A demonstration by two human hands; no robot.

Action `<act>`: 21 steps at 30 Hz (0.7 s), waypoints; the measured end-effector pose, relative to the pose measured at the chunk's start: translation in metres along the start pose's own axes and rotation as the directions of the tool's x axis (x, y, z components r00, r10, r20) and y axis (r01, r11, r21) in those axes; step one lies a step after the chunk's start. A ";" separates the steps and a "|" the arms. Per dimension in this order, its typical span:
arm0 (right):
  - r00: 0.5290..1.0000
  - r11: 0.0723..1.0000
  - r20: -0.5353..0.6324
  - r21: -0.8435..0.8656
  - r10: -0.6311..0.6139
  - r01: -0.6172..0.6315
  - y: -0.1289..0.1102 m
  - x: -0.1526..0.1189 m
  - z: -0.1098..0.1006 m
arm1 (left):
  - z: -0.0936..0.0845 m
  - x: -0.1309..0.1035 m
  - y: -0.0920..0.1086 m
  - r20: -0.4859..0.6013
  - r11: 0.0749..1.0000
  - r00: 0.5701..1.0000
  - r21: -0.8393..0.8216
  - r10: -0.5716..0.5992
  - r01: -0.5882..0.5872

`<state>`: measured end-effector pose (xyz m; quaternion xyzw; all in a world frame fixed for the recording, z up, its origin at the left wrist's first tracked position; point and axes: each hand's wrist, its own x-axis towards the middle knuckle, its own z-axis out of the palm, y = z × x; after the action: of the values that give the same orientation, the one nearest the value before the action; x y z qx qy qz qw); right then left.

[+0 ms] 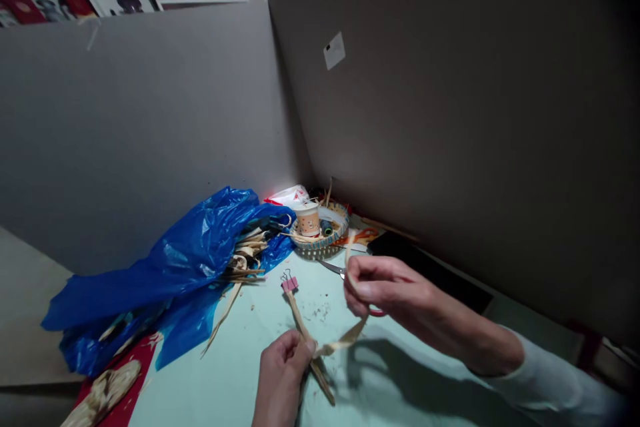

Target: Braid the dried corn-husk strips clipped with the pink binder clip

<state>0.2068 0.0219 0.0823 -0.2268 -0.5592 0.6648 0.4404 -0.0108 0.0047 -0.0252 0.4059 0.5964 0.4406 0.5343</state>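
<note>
My left hand (286,373) pinches a bundle of tan straw-like strips (297,313) low over the pale green table. At the bundle's far end sits a pink binder clip (289,284). A flat, pale strip (349,337) runs from beside my left fingers up to my right hand (383,287), which is raised and closed on it. The strip's free end sticks up above my right fingers. Partly hidden behind the right hand lie scissors (332,268); a blade and a bit of red handle show.
A blue plastic bag (190,247) with dry strips spilling out lies at the left. Behind, a woven basket (320,245) holds a paper cup (307,221). A dark flat object (430,270) lies along the right partition. A twisted pale bundle (107,390) rests at the lower left.
</note>
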 end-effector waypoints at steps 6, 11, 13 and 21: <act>0.990 0.994 -0.111 0.056 -0.086 0.093 -0.050 -0.018 -0.005 | 0.001 0.003 -0.001 0.002 0.999 0.999 -0.020 0.044 -0.044; 0.967 0.918 -0.210 -0.393 -0.143 0.050 -0.067 0.023 -0.019 | 0.002 -0.001 0.005 0.015 1.000 1.000 -0.013 0.011 -0.011; 0.954 0.776 -0.209 -0.630 -0.216 0.037 -0.064 0.053 -0.031 | 0.003 -0.007 0.011 0.027 1.000 1.000 -0.009 -0.013 0.013; 0.989 0.365 0.040 -0.926 -0.141 0.090 0.001 0.076 -0.018 | 0.003 -0.015 0.025 0.115 0.999 0.993 -0.027 -0.020 0.023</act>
<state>0.1814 0.0956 0.0910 -0.4095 -0.8392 0.2005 0.2963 -0.0055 -0.0026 0.0033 0.4164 0.5627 0.4193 0.5780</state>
